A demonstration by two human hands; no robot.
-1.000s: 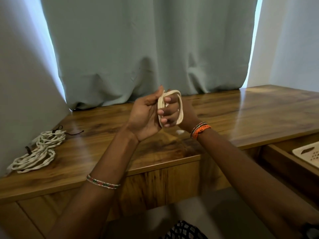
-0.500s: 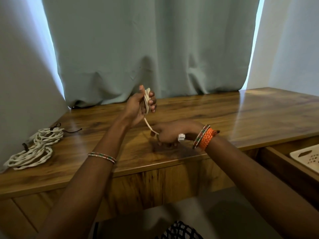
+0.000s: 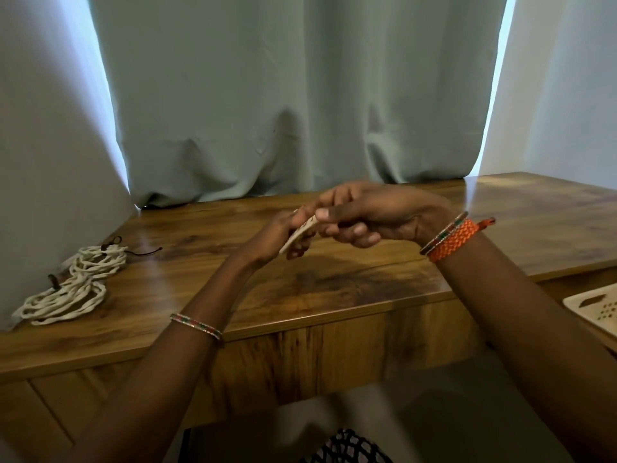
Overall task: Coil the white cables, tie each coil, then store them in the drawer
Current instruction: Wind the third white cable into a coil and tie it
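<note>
White cable (image 3: 298, 236): small flat cream coil, mostly hidden; left hand (image 3: 277, 238) & right hand (image 3: 364, 215) both grip it.

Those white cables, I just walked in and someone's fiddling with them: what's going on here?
A person is working a small white cable coil above the wooden desk, both hands on it: left hand gripping from below, right hand pinching its top. A bundle of coiled cables lies at the desk's left end. None shows as stored.

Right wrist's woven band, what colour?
Orange, braided band; shows best in the head view, the only one.
</note>
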